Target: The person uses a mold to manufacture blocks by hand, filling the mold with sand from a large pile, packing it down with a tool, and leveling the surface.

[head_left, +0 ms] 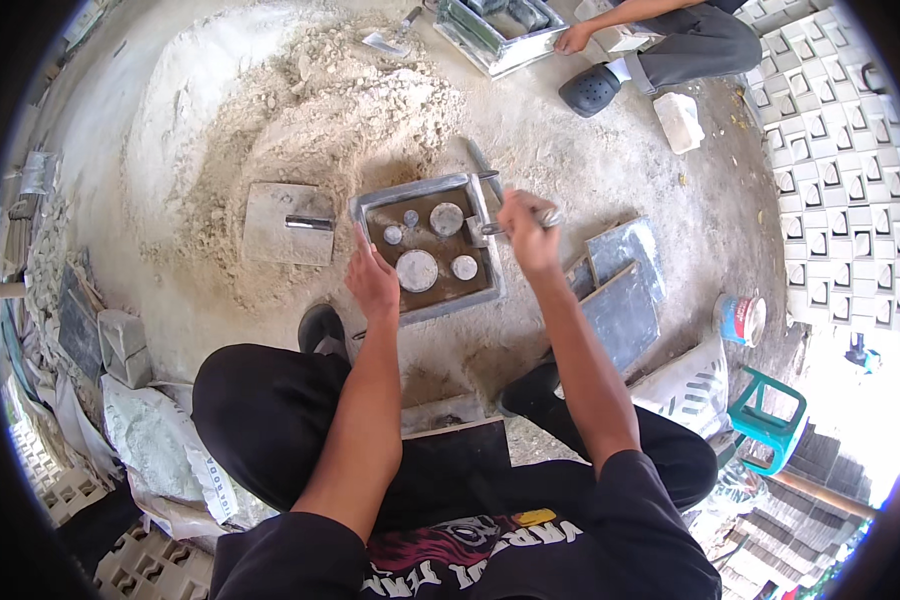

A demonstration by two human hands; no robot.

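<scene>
A square grey mould frame (420, 187) lies on the ground between my feet. Inside it, round pale discs (417, 271) of different sizes sit in brown, wet-looking material. My left hand (374, 280) rests along the frame's left side, fingers stretched out. At the right side, my right hand (532, 235) is closed round a short tool that looks like a hammer (492, 229). The tool's head is at the frame's right wall; whether it touches is hard to tell. A metal rod-like piece (487, 174) sticks out at the upper right corner.
A square plastering float (270, 240) lies left of the frame, before a heap of sandy powder (320, 110). Grey boards (620, 315) lie at the right, near a bucket (740, 319) and a green stool (768, 420). Beyond, another person's hand (575, 40) touches a second mould (500, 50).
</scene>
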